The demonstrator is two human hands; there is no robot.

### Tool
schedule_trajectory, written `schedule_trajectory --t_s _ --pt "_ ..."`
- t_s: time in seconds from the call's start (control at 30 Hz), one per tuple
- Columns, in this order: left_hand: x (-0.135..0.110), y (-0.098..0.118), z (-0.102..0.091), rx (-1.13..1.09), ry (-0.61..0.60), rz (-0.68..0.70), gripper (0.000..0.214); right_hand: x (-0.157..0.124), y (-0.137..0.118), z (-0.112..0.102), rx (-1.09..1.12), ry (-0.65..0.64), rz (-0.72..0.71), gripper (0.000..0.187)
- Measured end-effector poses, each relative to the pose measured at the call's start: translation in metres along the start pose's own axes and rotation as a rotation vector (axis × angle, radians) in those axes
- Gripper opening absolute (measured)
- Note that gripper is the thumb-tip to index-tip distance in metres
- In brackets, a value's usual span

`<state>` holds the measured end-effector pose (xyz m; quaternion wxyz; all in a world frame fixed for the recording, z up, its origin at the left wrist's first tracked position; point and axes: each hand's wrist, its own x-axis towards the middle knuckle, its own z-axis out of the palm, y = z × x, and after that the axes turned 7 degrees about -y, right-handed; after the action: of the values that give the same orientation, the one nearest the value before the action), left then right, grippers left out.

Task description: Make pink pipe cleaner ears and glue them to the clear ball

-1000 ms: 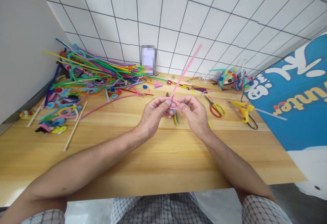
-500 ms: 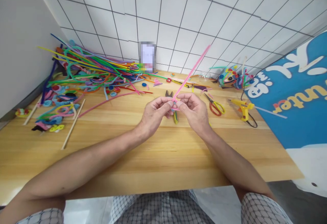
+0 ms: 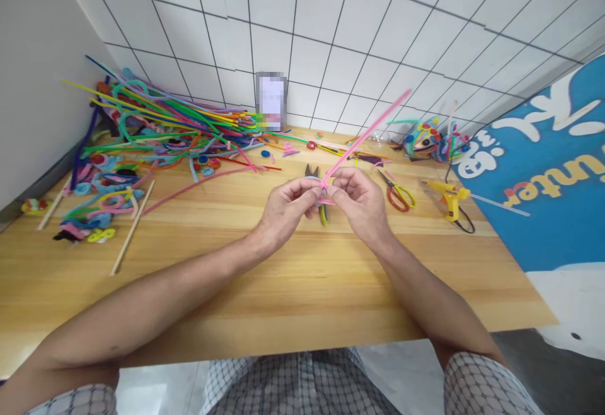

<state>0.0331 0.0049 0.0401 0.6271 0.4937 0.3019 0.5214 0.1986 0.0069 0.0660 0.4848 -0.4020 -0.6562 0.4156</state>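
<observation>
Pipe-cleaner bundle (image 3: 189,115): a bright tangle sprawling across the tabletop's (image 3: 265,301) back left!
Wooden stick (image 3: 133,227): aslant, nearer the person.
Left hand (image 3: 286,210): thumb and fingers pinching the pink pipe cleaner (image 3: 373,128).
Pliers (image 3: 324,215): on the tabletop behind the hands, partly covered.
Pink pipe cleaner: up between both hands, long tail slanting right; a small loop below, perhaps, but fingers hide much.
Right hand (image 3: 362,204): pinching it too, close beside the left.
Scissors (image 3: 401,199): just right of that hand.
Glue gun (image 3: 451,199): yellow, farther right.
</observation>
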Motion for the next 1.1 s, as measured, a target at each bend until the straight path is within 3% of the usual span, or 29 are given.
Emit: schedule_trajectory --t_s 1.1 --pt "0.003 0.009 -0.006 0.185 -0.122 0.017 0.017 0.001 0.001 -0.003 -0.059 -0.023 0.043 0.014"
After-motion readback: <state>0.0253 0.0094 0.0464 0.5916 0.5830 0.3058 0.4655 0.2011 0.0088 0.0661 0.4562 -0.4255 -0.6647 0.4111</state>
